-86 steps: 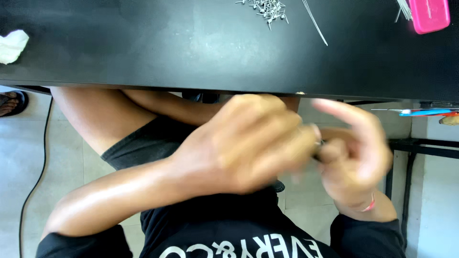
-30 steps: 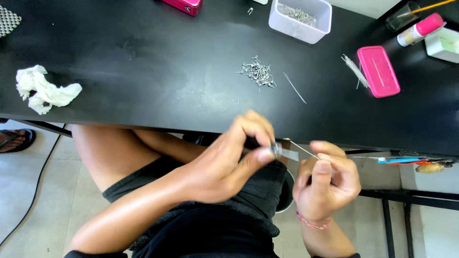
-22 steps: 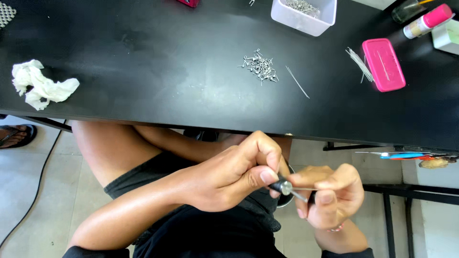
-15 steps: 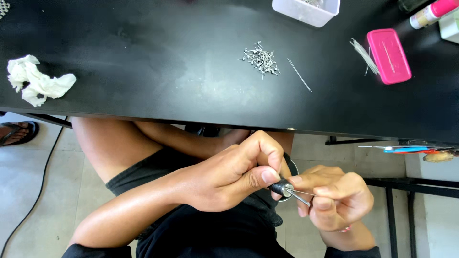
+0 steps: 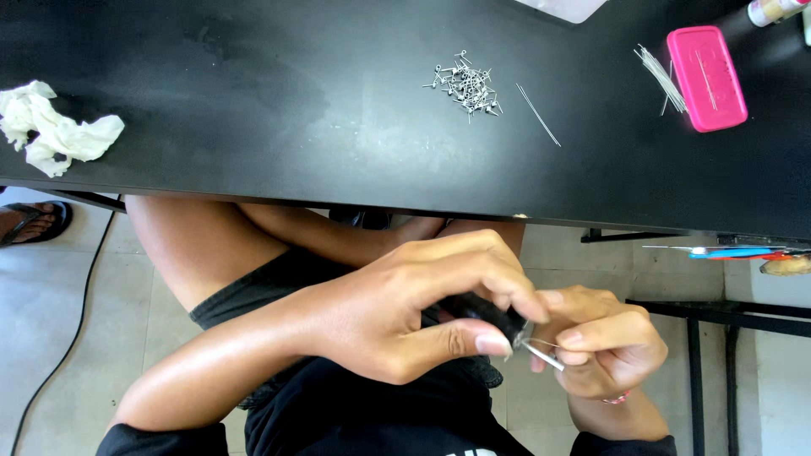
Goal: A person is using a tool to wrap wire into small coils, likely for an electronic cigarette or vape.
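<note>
Thin wire (image 5: 541,355) pinched btwn right fingers (image 5: 583,338), touching left-held pliers (image 5: 490,317).

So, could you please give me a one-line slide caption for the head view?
Left hand holds a small black tool against a thin wire pinched by the right hand, below a black table.

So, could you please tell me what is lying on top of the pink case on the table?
A few thin metal pins lie across the pink case; more pins rest beside it. Its contents are hidden, since it is closed.
</note>
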